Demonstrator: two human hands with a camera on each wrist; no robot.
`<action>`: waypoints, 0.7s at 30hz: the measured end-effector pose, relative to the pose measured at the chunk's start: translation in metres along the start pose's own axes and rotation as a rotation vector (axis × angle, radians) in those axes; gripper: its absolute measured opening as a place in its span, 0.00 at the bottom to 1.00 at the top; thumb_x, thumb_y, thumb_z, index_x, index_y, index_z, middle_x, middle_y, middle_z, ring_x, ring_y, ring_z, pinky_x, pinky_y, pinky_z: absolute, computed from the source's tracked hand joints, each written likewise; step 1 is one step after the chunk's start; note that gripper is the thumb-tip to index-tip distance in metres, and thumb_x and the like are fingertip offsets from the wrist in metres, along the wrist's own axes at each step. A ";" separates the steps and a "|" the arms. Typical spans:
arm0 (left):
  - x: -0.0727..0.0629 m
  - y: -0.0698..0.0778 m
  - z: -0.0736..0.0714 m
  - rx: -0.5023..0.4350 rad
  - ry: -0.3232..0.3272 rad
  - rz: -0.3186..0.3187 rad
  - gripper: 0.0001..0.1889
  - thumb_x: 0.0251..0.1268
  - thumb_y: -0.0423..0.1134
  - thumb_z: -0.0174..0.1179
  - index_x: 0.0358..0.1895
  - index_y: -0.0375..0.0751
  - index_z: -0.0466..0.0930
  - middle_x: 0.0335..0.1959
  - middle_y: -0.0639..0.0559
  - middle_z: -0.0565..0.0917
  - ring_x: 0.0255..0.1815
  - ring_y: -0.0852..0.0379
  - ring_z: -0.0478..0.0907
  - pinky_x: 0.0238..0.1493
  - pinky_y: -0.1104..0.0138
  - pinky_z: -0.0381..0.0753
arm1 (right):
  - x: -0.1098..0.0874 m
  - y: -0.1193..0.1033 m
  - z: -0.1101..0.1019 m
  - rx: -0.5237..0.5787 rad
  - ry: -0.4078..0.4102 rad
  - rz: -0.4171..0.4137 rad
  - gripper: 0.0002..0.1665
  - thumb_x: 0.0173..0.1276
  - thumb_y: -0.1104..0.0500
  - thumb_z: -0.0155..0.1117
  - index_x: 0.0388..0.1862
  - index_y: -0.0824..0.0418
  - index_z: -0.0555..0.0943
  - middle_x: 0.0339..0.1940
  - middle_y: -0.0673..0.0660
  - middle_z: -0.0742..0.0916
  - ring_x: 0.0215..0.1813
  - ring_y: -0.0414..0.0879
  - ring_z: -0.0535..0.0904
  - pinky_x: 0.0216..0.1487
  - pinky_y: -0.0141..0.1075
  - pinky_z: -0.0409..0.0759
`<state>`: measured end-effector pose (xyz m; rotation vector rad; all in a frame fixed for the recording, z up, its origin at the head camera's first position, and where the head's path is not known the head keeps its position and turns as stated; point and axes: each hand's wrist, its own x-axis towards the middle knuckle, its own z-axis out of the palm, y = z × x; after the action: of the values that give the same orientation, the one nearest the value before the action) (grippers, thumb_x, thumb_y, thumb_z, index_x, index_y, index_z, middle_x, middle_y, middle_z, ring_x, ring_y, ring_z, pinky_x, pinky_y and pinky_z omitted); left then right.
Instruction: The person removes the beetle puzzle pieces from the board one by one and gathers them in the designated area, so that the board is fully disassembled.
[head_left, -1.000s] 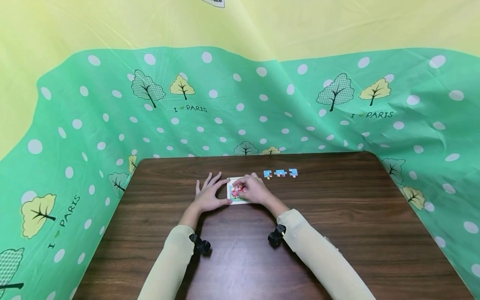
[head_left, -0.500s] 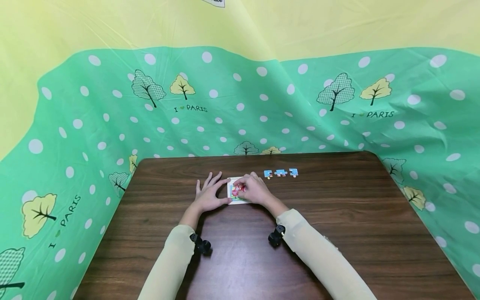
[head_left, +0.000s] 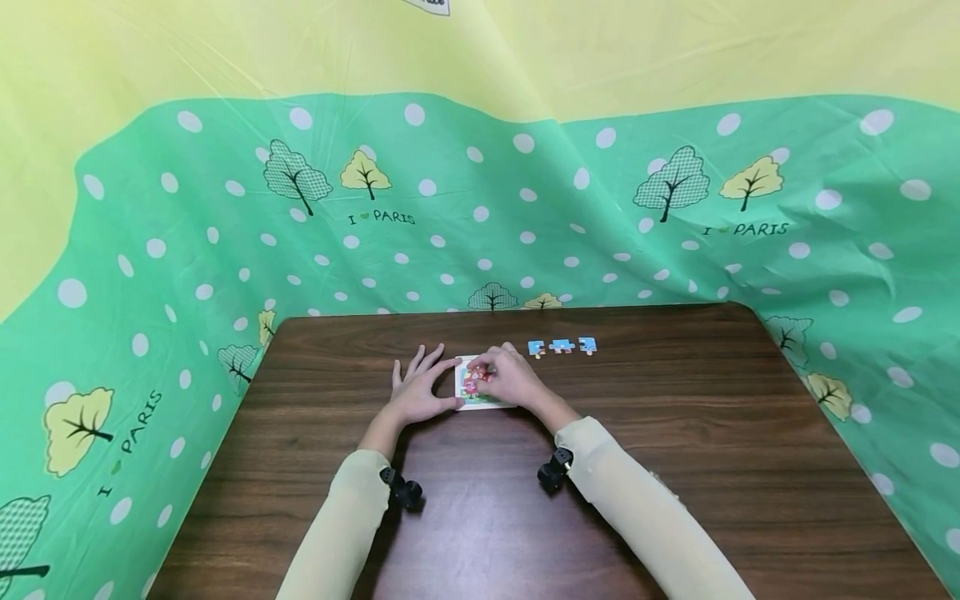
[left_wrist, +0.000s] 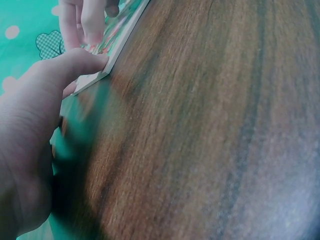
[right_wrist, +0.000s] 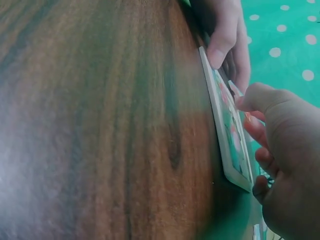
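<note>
A small jigsaw puzzle board [head_left: 487, 407] with a white frame and a colourful picture lies on the table between both hands. My left hand [head_left: 417, 395] has its fingers spread. Its thumb [left_wrist: 95, 62] rests on the board's near left corner, and its index finger touches the far left corner. My right hand [head_left: 512, 380] reaches over the board from the right and covers much of it. Between its thumb and index finger it pinches a puzzle piece [right_wrist: 235, 89], seen nearly edge-on in the right wrist view, tilted close over the picture.
Three loose blue puzzle pieces [head_left: 561, 345] lie in a row beyond the board, to its right. The dark wooden table [head_left: 675, 400] ends at a green and yellow printed cloth [head_left: 480, 183] behind it and along both sides.
My right hand has shifted very slightly at the board, where a little more of the red part of the picture shows. The left hand and the loose pieces stay put.
</note>
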<state>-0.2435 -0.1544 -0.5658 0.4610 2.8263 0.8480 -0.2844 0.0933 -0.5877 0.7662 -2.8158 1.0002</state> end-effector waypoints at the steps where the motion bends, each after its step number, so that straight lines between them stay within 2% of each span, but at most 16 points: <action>1: 0.000 0.000 0.000 -0.001 0.000 0.000 0.46 0.63 0.65 0.72 0.86 0.67 0.71 0.97 0.51 0.55 1.00 0.37 0.39 0.90 0.24 0.26 | 0.000 0.000 -0.001 0.001 0.002 -0.009 0.21 0.61 0.55 0.80 0.55 0.51 0.95 0.37 0.43 0.89 0.45 0.42 0.74 0.46 0.35 0.74; 8: -0.001 0.002 -0.001 -0.005 -0.004 -0.002 0.45 0.64 0.64 0.72 0.86 0.67 0.72 0.97 0.51 0.55 1.00 0.37 0.40 0.90 0.24 0.26 | 0.002 0.006 -0.004 0.011 -0.018 -0.005 0.23 0.62 0.52 0.79 0.58 0.49 0.95 0.39 0.41 0.89 0.47 0.41 0.74 0.50 0.36 0.75; 12: 0.000 0.001 -0.001 -0.012 -0.006 -0.003 0.46 0.63 0.64 0.73 0.86 0.67 0.71 0.97 0.51 0.54 1.00 0.37 0.38 0.90 0.25 0.25 | 0.001 0.010 -0.006 0.067 -0.046 0.024 0.21 0.64 0.51 0.80 0.57 0.47 0.95 0.40 0.41 0.89 0.47 0.42 0.74 0.51 0.38 0.75; 16: 0.000 0.001 0.000 -0.016 0.006 -0.002 0.44 0.65 0.66 0.71 0.86 0.67 0.72 0.97 0.51 0.55 1.00 0.37 0.39 0.90 0.24 0.25 | -0.003 0.008 -0.017 0.131 -0.066 0.038 0.21 0.65 0.52 0.80 0.57 0.48 0.95 0.40 0.42 0.89 0.47 0.42 0.74 0.50 0.38 0.73; 21: 0.000 0.001 0.000 -0.014 0.010 -0.007 0.41 0.69 0.67 0.68 0.85 0.67 0.72 0.97 0.51 0.55 1.00 0.37 0.39 0.90 0.25 0.24 | -0.012 -0.008 -0.040 0.163 -0.078 0.010 0.21 0.65 0.55 0.79 0.58 0.54 0.95 0.41 0.49 0.90 0.48 0.48 0.75 0.49 0.40 0.74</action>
<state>-0.2430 -0.1531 -0.5655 0.4464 2.8275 0.8713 -0.2742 0.1172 -0.5542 0.8253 -2.8319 1.2407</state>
